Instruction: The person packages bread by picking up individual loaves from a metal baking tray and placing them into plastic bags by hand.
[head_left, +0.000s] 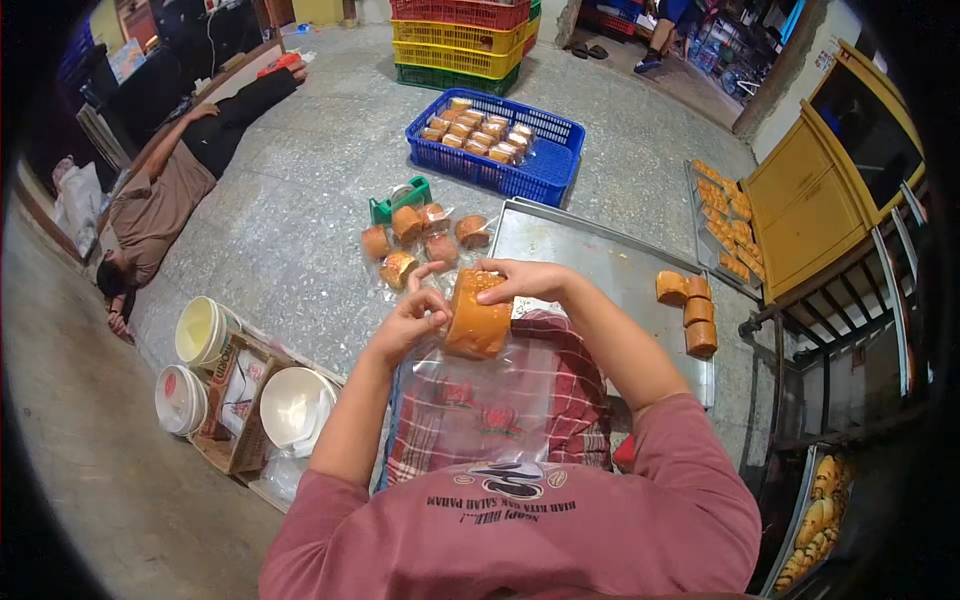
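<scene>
A golden-brown bread loaf (478, 315) is held up over the lap, its lower end in a clear plastic bag. My right hand (517, 282) grips its top, with the thumb on the near face. At the loaf's left edge, my left hand (420, 311) pinches what looks like the bag's edge, its index finger raised. Flat on the checked cloth (577, 420) over the lap lies a clear bag with red print (480, 405). Several bagged loaves (441, 250) lie on the floor just ahead, beside a green tape dispenser (401, 199).
A metal tray (600, 262) at the right holds several unwrapped loaves (700, 309). Beyond stands a blue crate (495, 176) of wrapped bread, with stacked crates (459, 56) behind it. White buckets (296, 405) and a cardboard box stand at the left. A person (161, 187) lies on the floor farther left.
</scene>
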